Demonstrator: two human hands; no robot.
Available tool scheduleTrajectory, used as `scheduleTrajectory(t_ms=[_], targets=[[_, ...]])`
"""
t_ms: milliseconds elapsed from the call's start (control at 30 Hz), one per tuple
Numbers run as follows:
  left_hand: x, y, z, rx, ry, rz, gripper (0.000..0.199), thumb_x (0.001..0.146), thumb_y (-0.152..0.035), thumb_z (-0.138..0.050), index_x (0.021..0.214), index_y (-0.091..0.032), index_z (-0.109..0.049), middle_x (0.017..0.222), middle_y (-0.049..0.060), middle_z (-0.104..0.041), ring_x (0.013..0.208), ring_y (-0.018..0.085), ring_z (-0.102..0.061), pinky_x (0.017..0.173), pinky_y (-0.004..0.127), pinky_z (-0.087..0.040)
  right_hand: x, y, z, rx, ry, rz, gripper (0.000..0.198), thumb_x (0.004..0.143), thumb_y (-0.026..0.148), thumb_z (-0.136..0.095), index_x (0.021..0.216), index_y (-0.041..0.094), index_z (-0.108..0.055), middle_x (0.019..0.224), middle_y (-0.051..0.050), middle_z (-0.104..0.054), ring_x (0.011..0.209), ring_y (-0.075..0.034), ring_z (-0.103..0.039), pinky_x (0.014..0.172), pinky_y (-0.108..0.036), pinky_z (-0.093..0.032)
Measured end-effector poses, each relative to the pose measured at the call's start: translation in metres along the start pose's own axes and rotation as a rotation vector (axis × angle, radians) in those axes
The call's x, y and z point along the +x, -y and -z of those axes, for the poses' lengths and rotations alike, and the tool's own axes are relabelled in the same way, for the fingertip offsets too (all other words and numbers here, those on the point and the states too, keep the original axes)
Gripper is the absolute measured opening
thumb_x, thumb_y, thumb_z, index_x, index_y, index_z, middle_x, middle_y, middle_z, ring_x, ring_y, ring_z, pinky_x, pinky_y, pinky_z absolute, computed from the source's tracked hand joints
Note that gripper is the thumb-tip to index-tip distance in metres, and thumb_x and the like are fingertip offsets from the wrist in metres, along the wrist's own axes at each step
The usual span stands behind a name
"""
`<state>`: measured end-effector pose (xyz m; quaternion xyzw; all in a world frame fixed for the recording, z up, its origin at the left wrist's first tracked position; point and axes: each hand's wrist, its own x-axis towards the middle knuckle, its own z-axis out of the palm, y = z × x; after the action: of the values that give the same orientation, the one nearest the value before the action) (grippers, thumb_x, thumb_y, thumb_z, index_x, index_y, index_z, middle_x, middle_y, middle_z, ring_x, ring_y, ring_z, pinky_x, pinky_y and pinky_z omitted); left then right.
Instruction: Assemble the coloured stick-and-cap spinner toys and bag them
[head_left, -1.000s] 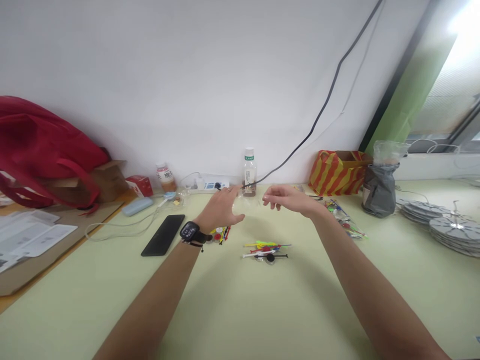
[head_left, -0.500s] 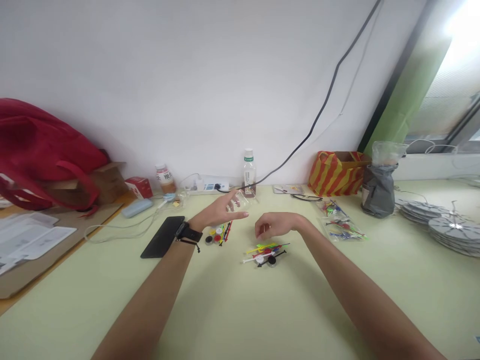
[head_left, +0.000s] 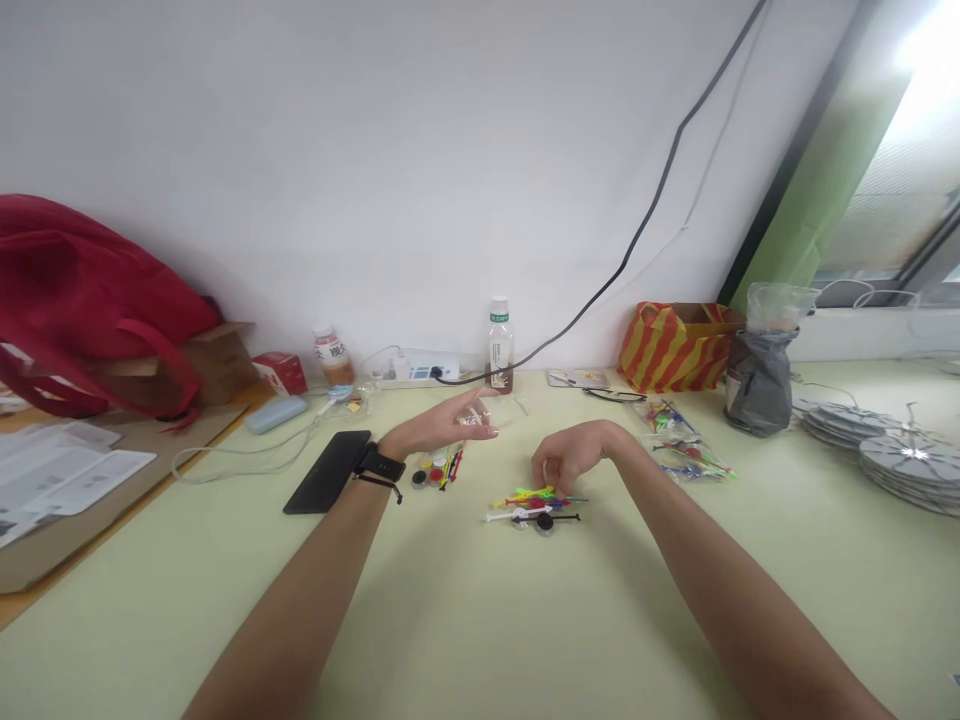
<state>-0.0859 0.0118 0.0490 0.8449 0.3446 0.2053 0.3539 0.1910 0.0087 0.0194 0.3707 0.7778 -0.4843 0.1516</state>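
Observation:
My left hand (head_left: 442, 428) is raised over the table with a small clear plastic bag (head_left: 491, 412) pinched between thumb and fingers; a black watch sits on its wrist. My right hand (head_left: 571, 455) reaches down with fingers curled onto a small pile of coloured plastic sticks and round pieces (head_left: 534, 505); whether it grips one is hidden. A second little heap of coloured sticks and discs (head_left: 439, 470) lies under my left hand.
A black phone (head_left: 328, 471) lies left of my left wrist. Bottles (head_left: 499, 345), a power strip and a black cable line the wall. Filled clear bags (head_left: 686, 445) lie at right, beside a striped bag (head_left: 675, 345) and grey discs (head_left: 892, 450). A red bag (head_left: 82, 300) sits far left.
My right hand has let go of the clear bag and dropped from beside my left hand down to the pile of coloured pieces. My left hand keeps the bag, shifted slightly.

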Motion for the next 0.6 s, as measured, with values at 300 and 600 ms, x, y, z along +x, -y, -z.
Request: scheduleTrajectory(t_ms=[300,600], targets=[[-0.003,-0.007,0.003,-0.053,0.089,0.056,0.073,0.088,-0.057,-0.067,0.152,-0.028,-0.044,0.119,0.009,-0.065,0.100,0.022,-0.064,0.089,0.036,-0.050,-0.015,-0.009,0.007,0.006,-0.123,0.043,0.044,0.065,0.026,-0.078,0.108,0.016,-0.072,0.088,-0.004,-0.075,0.081,-0.019,-0.067,0.068,-0.026,-0.045],[-0.004,-0.014,0.002,-0.041,0.124,0.069,0.071,0.089,-0.058,-0.066,0.150,-0.028,-0.046,0.115,0.008,-0.067,0.100,0.023,-0.063,0.090,0.037,-0.049,-0.038,-0.028,0.021,0.009,-0.509,0.097,0.022,0.078,0.024,-0.066,0.098,0.016,-0.070,0.091,-0.008,-0.073,0.078,-0.019,-0.068,0.069,-0.028,-0.050]])
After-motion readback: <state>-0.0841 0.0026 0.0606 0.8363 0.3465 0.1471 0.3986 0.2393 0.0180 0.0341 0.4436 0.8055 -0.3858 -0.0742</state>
